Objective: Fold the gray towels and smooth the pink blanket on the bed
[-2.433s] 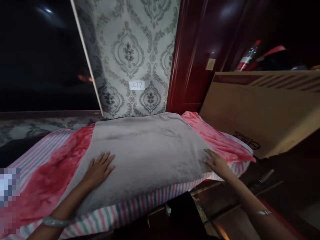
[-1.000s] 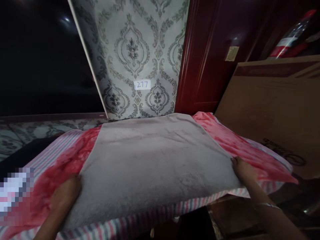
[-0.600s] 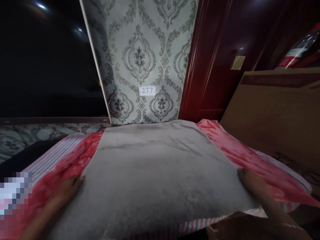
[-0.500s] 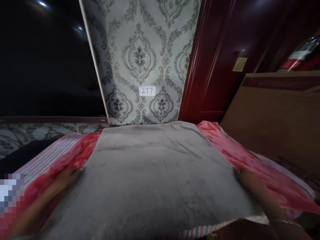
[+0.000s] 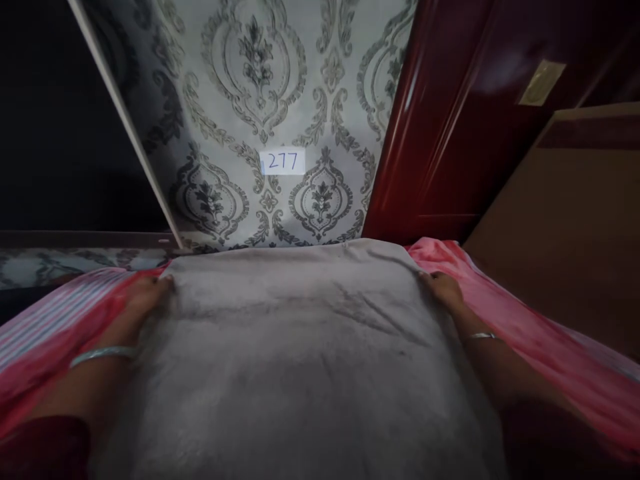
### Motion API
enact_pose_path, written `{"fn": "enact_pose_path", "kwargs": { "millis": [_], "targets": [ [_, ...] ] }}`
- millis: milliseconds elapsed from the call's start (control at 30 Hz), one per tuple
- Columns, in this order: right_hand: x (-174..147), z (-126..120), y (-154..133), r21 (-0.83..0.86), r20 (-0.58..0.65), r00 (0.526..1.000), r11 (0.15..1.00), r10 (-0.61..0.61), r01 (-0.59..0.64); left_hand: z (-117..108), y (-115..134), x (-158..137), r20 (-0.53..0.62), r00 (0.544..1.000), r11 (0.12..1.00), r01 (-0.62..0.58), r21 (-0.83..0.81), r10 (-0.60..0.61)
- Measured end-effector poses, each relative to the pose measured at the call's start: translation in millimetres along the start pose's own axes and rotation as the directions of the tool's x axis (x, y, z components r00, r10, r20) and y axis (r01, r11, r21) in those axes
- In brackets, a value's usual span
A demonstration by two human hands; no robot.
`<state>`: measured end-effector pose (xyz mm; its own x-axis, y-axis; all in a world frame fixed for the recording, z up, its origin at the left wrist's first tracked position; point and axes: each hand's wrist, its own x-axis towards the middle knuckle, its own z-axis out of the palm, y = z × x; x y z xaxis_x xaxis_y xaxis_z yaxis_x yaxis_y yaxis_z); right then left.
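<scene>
Cloth [image 5: 300, 373] of soft grey plush, broad and four-sided, spread from just below the wall toward the camera, with a few slanting creases near the far right corner. Beneath it and out past both side edges, a pink-red plush blanket [image 5: 510, 320]; at far left, a white sheet with pink and blue-grey stripes [image 5: 55, 310].

Left hand [image 5: 150, 293] closed in a narrow grip on the left edge, near the far corner, thumb on top. Right hand [image 5: 443, 290] likewise closed on the right edge, almost level with the other, both well apart. Undersides of the fingers hidden.

On the left wrist, a pale rounded bangle [image 5: 103, 355]; on the right, a thin silvery bracelet [image 5: 484, 336]. Dark maroon sleeves [image 5: 47, 447] at both lower sides.

Behind, pale grey wallpaper with dark scrolled motifs [image 5: 330, 120], and on it a white paper label [image 5: 283, 161] with handwritten "277". To the left, a large black screen with a light frame [image 5: 50, 120]. To the right, a glossy dark-red panel [image 5: 450, 147] with a small yellowish rectangular plate [image 5: 543, 83], and beside it brown cardboard [image 5: 565, 220].
</scene>
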<state>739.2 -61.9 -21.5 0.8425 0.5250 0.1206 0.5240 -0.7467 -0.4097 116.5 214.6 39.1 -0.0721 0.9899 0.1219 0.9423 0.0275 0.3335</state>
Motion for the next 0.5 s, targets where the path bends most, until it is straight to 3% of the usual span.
{"fn": "enact_pose_path", "kwargs": {
  "millis": [100, 233, 500],
  "targets": [
    [24.9, 16.7, -12.2, 0.025, -0.058, 0.998, 1.000, -0.010, 0.011, 11.8, 7.1, 3.1, 0.008, 0.997, 0.981, 0.080, 0.176, -0.083],
    [41.3, 37.8, -4.5, 0.077, -0.213, 0.975, 0.996, 0.060, -0.044, 28.4, 2.3, 3.0, -0.058, 0.984, 0.968, 0.174, 0.182, -0.166],
    [48.4, 46.7, 7.4, 0.084, -0.149, 0.987, 0.995, 0.064, -0.052, 35.5, -5.4, 7.9, -0.092, 0.986, 0.971, 0.153, 0.183, -0.138]
  ]
}}
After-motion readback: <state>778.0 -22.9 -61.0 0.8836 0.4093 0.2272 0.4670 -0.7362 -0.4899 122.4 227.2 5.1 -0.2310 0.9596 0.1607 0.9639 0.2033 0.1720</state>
